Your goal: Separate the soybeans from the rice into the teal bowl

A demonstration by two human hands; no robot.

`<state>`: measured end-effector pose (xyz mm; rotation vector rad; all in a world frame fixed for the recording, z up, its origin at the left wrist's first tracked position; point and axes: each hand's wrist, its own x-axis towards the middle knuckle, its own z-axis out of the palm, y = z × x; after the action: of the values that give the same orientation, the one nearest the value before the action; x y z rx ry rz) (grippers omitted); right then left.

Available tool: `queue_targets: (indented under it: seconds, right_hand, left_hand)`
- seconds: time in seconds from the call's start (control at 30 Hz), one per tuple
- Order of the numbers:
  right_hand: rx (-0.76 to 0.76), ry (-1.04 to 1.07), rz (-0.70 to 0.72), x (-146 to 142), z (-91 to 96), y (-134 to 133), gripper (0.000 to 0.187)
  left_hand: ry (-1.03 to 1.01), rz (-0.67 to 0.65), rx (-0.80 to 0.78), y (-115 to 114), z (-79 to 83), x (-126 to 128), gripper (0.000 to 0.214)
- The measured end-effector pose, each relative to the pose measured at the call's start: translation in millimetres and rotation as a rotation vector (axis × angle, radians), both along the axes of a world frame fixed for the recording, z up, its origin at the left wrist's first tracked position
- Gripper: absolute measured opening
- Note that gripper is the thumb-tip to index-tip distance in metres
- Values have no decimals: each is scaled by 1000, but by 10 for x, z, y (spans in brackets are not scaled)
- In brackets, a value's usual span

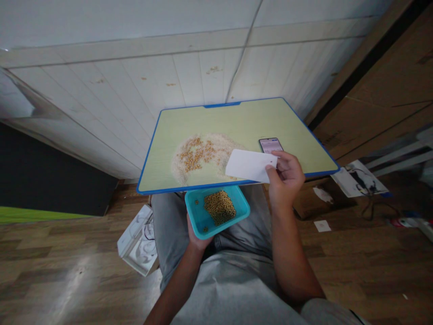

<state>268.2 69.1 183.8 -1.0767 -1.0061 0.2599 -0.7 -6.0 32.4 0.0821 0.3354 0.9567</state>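
Observation:
My left hand [199,235] grips a turquoise plastic tray [242,205] from below and the near side, over my lap, just under the table's near edge. A heap of yellowish soybeans [219,207] lies in the tray, with a few loose at its left. My right hand [287,178] pinches a white card [248,164] by its right end, above the table near its front edge. On the tabletop spreads a patch of white rice [219,141], with soybeans [194,155] scattered over and among it. The card's left end is close to the rice; whether it touches is unclear.
A phone [270,144] with a lit screen lies just beyond my right hand on the blue-edged table [257,117]. A paneled wall [152,85] stands behind. An opened white box [137,243] sits on the floor at left; cardboard [379,90] rises at right.

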Motion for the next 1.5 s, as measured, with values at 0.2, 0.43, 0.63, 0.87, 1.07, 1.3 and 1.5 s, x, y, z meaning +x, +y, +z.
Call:
queue_targets:
  seconds: [0.2, 0.43, 0.63, 0.87, 1.07, 1.3, 1.5]
  right_hand:
    - [-27, -90, 77, -37, 16, -15, 26]
    - [-16, -203, 40, -72, 24, 43, 27]
    - [13, -194, 94, -52, 51, 41, 23]
    - [-10, -237, 154, -51, 56, 45, 23]
    - [-46, -172, 92, -36, 25, 49, 24]
    - [-24, -74, 39, 59, -17, 41, 29]
    - [10, -50, -21, 126, -23, 45, 28]
  left_hand:
    - [-40, 22, -1, -38, -142, -25, 75]
    - [-83, 15, 14, -33, -205, -15, 75]
    - [-109, 12, 25, -50, -234, -13, 77]
    - [-113, 7, 27, -35, -252, -2, 81]
    - [-90, 5, 12, -52, -227, -5, 74]
    - [-62, 17, -13, -49, -165, 4, 73]
    - [-49, 18, -32, -47, -136, -40, 71]
